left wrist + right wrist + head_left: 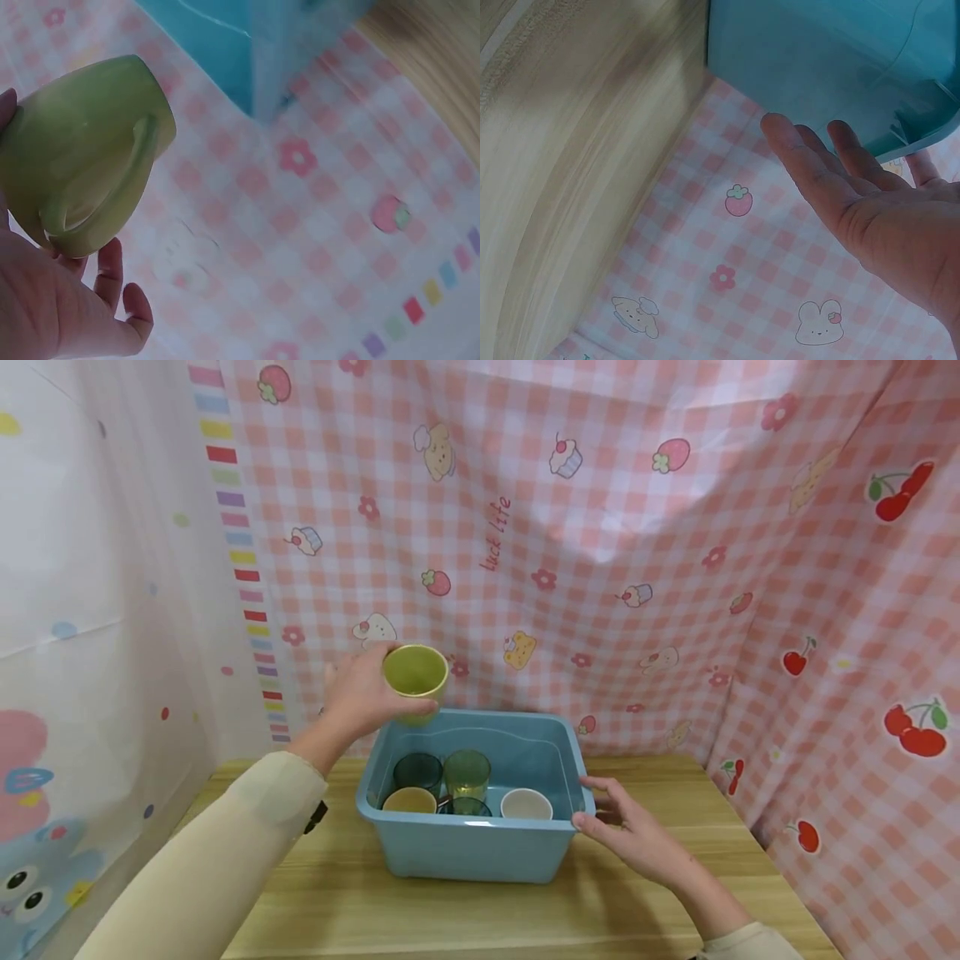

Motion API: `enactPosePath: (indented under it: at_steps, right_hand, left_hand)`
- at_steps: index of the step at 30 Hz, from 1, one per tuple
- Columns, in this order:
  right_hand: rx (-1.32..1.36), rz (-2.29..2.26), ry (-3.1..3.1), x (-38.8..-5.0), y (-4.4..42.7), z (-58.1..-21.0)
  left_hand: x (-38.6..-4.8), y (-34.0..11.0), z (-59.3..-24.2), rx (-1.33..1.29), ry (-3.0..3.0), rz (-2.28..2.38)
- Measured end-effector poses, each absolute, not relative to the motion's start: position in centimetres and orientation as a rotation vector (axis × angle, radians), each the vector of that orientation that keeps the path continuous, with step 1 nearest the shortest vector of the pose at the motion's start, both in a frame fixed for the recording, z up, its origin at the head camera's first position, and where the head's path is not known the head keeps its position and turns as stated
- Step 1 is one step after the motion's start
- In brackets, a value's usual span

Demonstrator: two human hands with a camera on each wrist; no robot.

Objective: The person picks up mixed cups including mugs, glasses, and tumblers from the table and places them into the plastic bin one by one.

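Observation:
My left hand (363,689) grips a green mug (415,670) by its rim and side, above the back left edge of a blue plastic bin (480,852). In the left wrist view the mug's handle (112,195) faces the camera, free of the fingers. At the bin's right side is my right hand (633,835), its thumb at the rim near the front corner. The right wrist view shows its fingers (802,154) extended along the outer wall. Inside the bin stand a yellow cup (409,800), a white cup (527,805), a dark glass (417,771) and a green glass (467,770).
Another dark glass (470,807) sits low by the bin's front wall, partly hidden. The bin rests on a wood-grain table (322,893). A pink checked cloth (480,527) hangs behind and on the right, with a white patterned sheet (97,610) on the left.

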State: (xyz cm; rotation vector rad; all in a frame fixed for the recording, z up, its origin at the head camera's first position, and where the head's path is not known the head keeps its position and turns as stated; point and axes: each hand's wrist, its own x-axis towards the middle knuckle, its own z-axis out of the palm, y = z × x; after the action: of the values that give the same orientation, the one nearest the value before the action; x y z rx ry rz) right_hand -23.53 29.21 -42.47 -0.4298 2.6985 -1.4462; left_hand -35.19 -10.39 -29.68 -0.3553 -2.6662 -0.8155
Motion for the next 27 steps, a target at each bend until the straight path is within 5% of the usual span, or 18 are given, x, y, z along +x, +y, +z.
enactPosePath:
  at_steps: [27]
  right_hand:
    - [-0.441,-1.468,2.704,-23.6,29.4,-43.1]
  left_hand:
    - [-35.6,4.9,-33.2,-0.569,-2.851,-0.809]
